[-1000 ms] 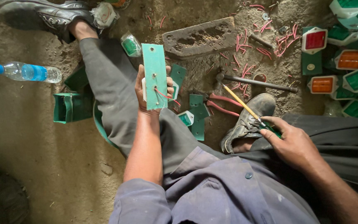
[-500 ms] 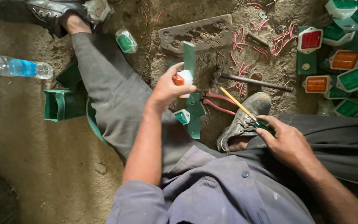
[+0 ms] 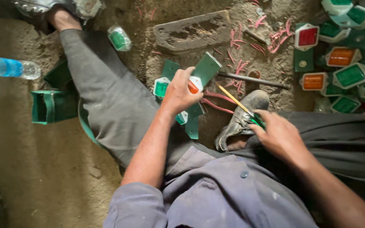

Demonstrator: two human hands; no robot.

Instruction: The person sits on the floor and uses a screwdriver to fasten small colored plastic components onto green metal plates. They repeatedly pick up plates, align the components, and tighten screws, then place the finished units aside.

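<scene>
Person seated on dirt floor [image 3: 30,169], legs spread, grey clothes.

Step in hand (judged): fitting a reflector onto a green plate.
- Left hand [image 3: 181,90]: fingers curled and clamped on green plate [image 3: 206,67] together w/ an orange-white reflector [image 3: 194,85], held above the ground betw. the knees. Plate tilted, upper end pointing to the stone slab [image 3: 193,31].
- Right hand [image 3: 281,137]: fingers closed round green handle of a screwdriver [image 3: 237,101], yellow shaft aimed up-left at the plate; tip just short of it, prob. not touching, view is poor there.
- To do well: keep plate steady against palm, line shaft square to the fixing point, keep thumb off the tip's path, press w/o slipping.

Items, largest first:
- Stone slab, grey, flat, top centre.
- Green box [image 3: 53,105], open-ended, left of the leg.
- Pile of reflectors [image 3: 345,71], top right: square, white frames, red, orange and green faces.
- Water bottle [image 3: 7,67], clear, blue label band, lying at left edge.
- Metal rod [image 3: 254,80], dark, lying near the shoe [image 3: 241,118].
- Single green reflector [image 3: 119,39], by upper leg.
- Pink plastic bits [image 3: 241,63], scattered over dirt near slab.
</scene>
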